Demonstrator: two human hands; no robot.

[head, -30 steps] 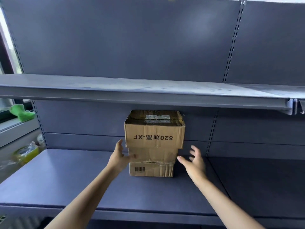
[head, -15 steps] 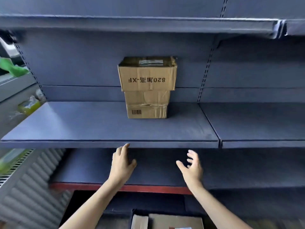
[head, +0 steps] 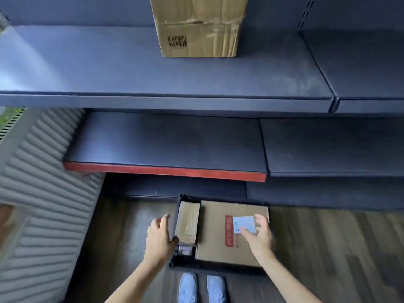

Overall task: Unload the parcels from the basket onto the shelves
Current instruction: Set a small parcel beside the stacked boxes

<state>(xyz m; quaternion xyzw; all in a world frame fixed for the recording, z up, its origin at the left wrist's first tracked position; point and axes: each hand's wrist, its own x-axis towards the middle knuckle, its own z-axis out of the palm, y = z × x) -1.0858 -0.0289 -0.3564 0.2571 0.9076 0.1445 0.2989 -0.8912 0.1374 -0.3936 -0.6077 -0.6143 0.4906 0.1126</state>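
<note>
Both hands are spread and empty: your left hand [head: 160,236] sits outside the left wall of the dark open-topped basket [head: 177,217], your right hand [head: 259,235] hovers over the flat brown cardboard parcel with a white label [head: 215,230]. Bring the left hand over the rim to that parcel's left edge, grip both sides evenly and lift it level. Between your hands, the narrow taped cardboard parcel [head: 188,221] stands on edge. Beyond your hands, one brown cardboard box [head: 197,27] already stands on the grey metal shelf [head: 87,68], its top cropped. What lies under the parcels is hidden.
</note>
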